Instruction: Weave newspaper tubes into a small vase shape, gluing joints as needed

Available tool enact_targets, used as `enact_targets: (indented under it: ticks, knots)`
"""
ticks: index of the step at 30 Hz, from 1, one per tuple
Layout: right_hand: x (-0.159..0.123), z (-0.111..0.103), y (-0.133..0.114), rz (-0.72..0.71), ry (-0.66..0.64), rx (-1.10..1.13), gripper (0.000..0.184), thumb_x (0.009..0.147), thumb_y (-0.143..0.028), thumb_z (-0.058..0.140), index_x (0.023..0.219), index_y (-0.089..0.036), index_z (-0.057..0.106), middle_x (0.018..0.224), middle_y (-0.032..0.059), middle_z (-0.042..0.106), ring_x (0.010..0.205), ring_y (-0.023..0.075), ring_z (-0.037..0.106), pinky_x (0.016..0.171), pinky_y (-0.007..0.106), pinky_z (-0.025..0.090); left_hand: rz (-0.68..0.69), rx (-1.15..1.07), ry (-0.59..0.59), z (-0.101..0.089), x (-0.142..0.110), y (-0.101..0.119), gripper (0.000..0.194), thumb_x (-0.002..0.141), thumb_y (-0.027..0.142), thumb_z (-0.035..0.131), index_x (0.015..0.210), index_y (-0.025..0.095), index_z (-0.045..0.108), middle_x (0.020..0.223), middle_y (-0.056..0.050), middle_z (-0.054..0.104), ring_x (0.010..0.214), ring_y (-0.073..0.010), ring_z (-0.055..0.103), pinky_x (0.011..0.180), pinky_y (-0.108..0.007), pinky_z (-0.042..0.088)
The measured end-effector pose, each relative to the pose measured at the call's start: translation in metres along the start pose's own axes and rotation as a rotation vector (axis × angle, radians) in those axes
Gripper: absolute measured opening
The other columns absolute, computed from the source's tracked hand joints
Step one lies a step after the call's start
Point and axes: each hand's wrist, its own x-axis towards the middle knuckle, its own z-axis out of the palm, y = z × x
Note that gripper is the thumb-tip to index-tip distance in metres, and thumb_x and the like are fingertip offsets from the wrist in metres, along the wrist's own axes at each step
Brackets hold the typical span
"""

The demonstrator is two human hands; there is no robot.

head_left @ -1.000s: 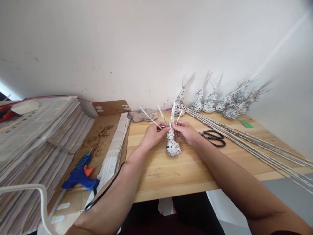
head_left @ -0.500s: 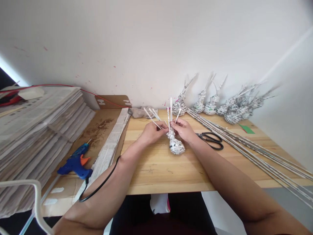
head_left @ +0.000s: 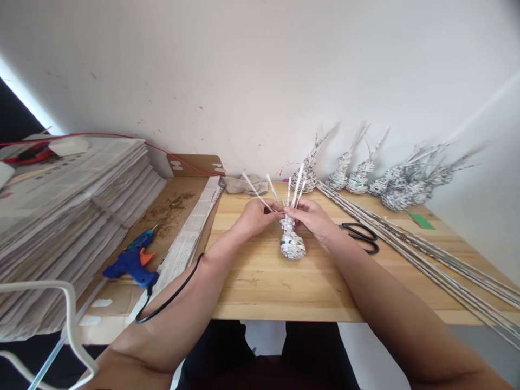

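Observation:
A small bulb-shaped piece woven from rolled newspaper [head_left: 292,245] stands on the wooden table [head_left: 268,287], with several loose paper sticks [head_left: 296,187] rising from its neck. My left hand [head_left: 255,215] pinches one paper stick that slants up to the left. My right hand [head_left: 312,216] is closed around the neck and the upright sticks. The two hands nearly meet above the bulb.
Several finished woven pieces [head_left: 390,181] line the wall at the back right. Long paper rods [head_left: 430,252] lie across the right side, black scissors [head_left: 361,238] beside them. A blue glue gun [head_left: 133,260] lies on cardboard at left, next to a tall newspaper stack [head_left: 60,216].
The upright sticks have leaned from straight up to a rightward tilt, and both hands have shifted slightly on the neck. The view has drifted a little.

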Motion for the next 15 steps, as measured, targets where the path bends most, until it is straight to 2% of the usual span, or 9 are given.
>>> enact_targets:
  ticks: [3,6,10,15]
  knots:
    - [0.004,0.002,0.005,-0.002,0.082,0.01,0.04,0.058,-0.049,0.088,0.074,-0.017,0.07,0.059,-0.0007,0.064,0.049,0.0114,0.051,0.048,0.026,0.038,0.041,-0.163,-0.078,-0.001,0.001,-0.003,0.031,0.068,0.022,0.078,0.097,0.013,0.073,0.084,-0.005,0.074,0.077,-0.0162,0.066,0.075,-0.027,0.05]
    - [0.009,0.002,0.008,-0.012,0.11,0.164,0.042,0.052,-0.047,0.091,0.072,-0.018,0.068,0.057,-0.0026,0.062,0.048,0.0105,0.049,0.047,0.026,0.038,0.065,-0.338,-0.026,0.0,0.002,-0.003,0.041,0.069,0.024,0.078,0.108,0.014,0.07,0.095,-0.007,0.074,0.081,-0.015,0.067,0.078,-0.028,0.053]
    - [0.009,0.003,0.007,0.012,0.107,0.306,0.044,0.05,-0.044,0.094,0.07,-0.019,0.064,0.055,-0.0041,0.059,0.048,0.0097,0.048,0.048,0.025,0.04,0.011,-0.421,0.097,0.002,0.002,0.0,0.03,0.07,0.031,0.078,0.091,0.012,0.073,0.087,-0.005,0.072,0.078,-0.0145,0.066,0.074,-0.028,0.056]
    - [0.004,0.007,0.002,-0.002,0.097,0.336,0.042,0.054,-0.039,0.093,0.073,-0.021,0.06,0.061,-0.0036,0.061,0.052,0.0115,0.049,0.049,0.026,0.041,-0.044,-0.433,0.146,0.004,0.0,0.007,0.031,0.068,0.037,0.079,0.085,0.013,0.07,0.08,-0.004,0.071,0.074,-0.0136,0.065,0.067,-0.025,0.055]
